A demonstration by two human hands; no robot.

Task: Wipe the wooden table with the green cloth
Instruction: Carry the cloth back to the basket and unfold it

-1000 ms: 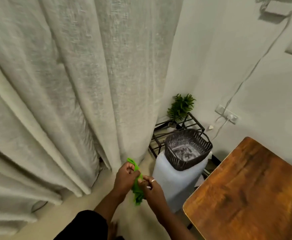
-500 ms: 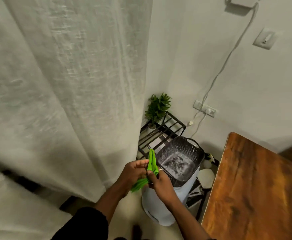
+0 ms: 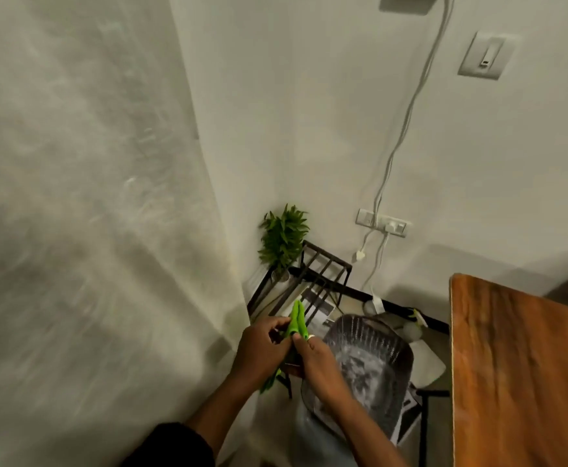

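The bright green cloth (image 3: 296,321) is bunched into a narrow strip and held between both hands in front of me, low in the middle of the view. My left hand (image 3: 261,352) grips its lower part, with a green end sticking out below the wrist. My right hand (image 3: 316,362) pinches the cloth from the right side; a ring shows on one finger. The wooden table (image 3: 522,372) fills the lower right corner, its bare brown top well to the right of both hands.
A dark slatted basket (image 3: 370,362) sits on a white container just right of my hands. Behind it stands a black metal rack (image 3: 313,281) with a small green plant (image 3: 284,235). A pale curtain (image 3: 83,214) hangs at left. Cables run down the wall to a socket (image 3: 382,223).
My view has swung right and down, so the curtain takes less of the frame and the table edge stands upright. Both hands keep the cloth, now drawn into a tighter strip.
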